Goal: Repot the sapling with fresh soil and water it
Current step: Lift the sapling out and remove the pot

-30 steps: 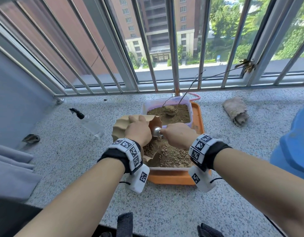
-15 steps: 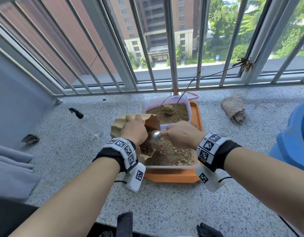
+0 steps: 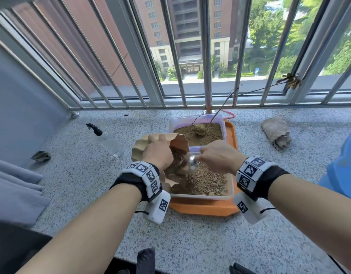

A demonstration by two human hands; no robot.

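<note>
Left hand: the left hand (image 3: 158, 153), at the centre of the frame, has its grip curled around the rim of the tan ribbed pot (image 3: 144, 144), which is tilted with its mouth toward the near soil box (image 3: 227, 196).
Right hand: the right hand (image 3: 218, 156), just right of centre, has its grip closed on the metal spoon (image 3: 192, 164); the spoon's bowl is at the pot's mouth, touching the soil there.
Soil: light, lumpy soil (image 3: 203, 179) lies in the near soil box; some is inside the pot.
Sapling: the thin bare sapling (image 3: 249, 92) lies in the far soil box (image 3: 175, 125), its root clump (image 3: 199, 129) on the dark soil, its stem leaning toward the upper right of the frame.
Tray: an orange tray (image 3: 204, 208) is under both boxes.
Water: a clear spray bottle (image 3: 108, 141) lies on the stone ledge (image 3: 190, 244) at the left of the pot.
Other: a rolled cloth (image 3: 276, 132) lies at the right.
</note>
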